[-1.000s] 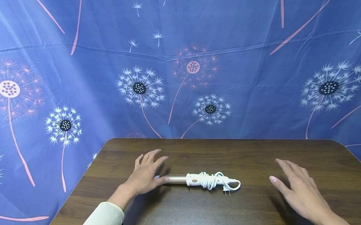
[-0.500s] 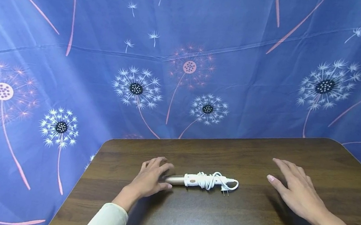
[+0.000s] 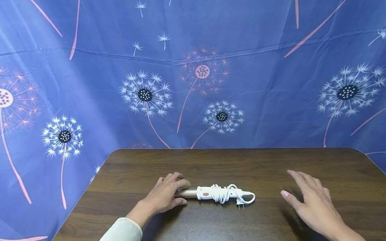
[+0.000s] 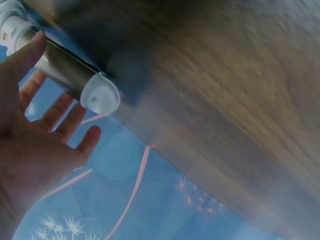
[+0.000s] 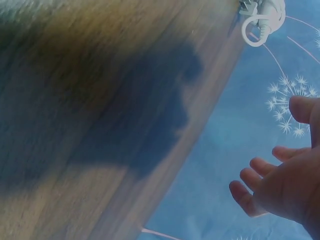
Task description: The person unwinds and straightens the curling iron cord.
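Curling iron, head view: the curling iron (image 3: 209, 193) lies on the worktop (image 3: 237, 237), white cord (image 3: 220, 194) wound round it, 2-prong plug (image 3: 241, 201) near its right end.
Left hand, head view: the left hand (image 3: 164, 195) stands spread about the gold barrel (image 3: 189, 193), thumb on the near side.
Right hand, head view: the right hand (image 3: 316, 206) is well apart from the iron, thumb spread.
Barrel, left wrist view: the thumb overlaps it; contact cannot be told.
Plug, right wrist view: it shows beyond the loosely spread right hand.
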`<state>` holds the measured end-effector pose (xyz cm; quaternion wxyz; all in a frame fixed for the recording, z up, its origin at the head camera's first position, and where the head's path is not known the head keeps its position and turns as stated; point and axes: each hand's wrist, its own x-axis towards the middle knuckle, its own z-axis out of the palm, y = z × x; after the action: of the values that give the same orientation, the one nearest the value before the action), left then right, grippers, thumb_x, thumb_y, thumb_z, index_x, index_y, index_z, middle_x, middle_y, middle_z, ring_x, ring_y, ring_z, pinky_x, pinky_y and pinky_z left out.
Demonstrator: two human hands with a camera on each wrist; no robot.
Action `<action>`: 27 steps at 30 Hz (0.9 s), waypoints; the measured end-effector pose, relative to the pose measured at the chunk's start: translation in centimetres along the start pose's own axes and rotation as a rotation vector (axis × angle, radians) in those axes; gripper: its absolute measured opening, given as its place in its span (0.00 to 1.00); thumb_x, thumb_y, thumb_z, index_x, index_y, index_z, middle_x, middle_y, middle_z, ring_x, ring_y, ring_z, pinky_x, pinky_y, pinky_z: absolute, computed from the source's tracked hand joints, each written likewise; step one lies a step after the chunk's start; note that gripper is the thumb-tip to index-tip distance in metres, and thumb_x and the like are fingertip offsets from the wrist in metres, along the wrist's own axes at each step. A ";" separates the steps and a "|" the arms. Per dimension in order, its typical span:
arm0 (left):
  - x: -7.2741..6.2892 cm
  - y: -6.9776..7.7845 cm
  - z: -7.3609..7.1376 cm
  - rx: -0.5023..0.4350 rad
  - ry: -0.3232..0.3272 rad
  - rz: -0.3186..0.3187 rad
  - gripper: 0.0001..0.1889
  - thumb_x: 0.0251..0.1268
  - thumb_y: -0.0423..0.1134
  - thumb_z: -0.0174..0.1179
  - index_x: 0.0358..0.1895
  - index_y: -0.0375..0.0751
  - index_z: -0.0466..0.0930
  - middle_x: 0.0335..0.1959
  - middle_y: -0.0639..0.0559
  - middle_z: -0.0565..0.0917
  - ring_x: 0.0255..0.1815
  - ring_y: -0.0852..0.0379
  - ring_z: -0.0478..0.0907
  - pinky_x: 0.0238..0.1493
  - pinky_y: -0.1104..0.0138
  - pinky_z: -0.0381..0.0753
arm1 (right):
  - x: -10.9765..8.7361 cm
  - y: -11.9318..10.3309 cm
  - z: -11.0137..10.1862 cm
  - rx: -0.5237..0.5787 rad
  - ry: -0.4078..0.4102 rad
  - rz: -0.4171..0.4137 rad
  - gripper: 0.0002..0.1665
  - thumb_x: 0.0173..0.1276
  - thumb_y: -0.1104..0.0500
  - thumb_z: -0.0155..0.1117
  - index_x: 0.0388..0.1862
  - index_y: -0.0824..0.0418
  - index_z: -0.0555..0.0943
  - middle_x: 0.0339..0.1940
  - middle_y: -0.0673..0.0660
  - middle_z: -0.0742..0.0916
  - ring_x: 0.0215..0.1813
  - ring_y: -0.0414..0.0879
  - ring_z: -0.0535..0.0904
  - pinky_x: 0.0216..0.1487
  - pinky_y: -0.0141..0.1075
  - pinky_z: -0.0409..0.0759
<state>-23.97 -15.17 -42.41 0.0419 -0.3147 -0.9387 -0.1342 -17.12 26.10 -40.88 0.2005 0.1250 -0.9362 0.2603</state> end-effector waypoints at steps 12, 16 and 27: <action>0.4 0.6 0.8 0.028 0.038 -0.004 0.22 0.54 0.44 0.70 0.54 0.54 0.77 0.50 0.54 0.75 0.51 0.54 0.71 0.47 0.53 0.72 | 0.2 -0.6 0.3 0.050 -0.002 0.001 0.38 0.68 0.51 0.62 0.72 0.62 0.62 0.65 0.70 0.69 0.63 0.69 0.61 0.50 0.66 0.56; 0.5 0.9 1.0 0.027 0.042 -0.027 0.22 0.53 0.40 0.71 0.53 0.55 0.77 0.47 0.55 0.75 0.50 0.53 0.72 0.49 0.45 0.75 | 0.1 -0.6 0.4 0.056 -0.010 0.007 0.38 0.69 0.51 0.61 0.72 0.62 0.61 0.65 0.71 0.69 0.63 0.69 0.60 0.50 0.67 0.56; 0.8 1.4 1.1 0.093 0.056 -0.058 0.22 0.49 0.36 0.72 0.49 0.55 0.77 0.38 0.55 0.76 0.43 0.54 0.75 0.36 0.56 0.78 | 0.2 -0.8 0.7 0.081 -0.015 0.012 0.37 0.69 0.51 0.61 0.72 0.62 0.61 0.66 0.70 0.68 0.64 0.69 0.60 0.52 0.68 0.55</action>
<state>-23.74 -13.27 -43.05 0.0789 -0.2811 -0.9511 -0.1006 -17.26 25.06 -40.95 0.1867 0.1292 -0.9271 0.2983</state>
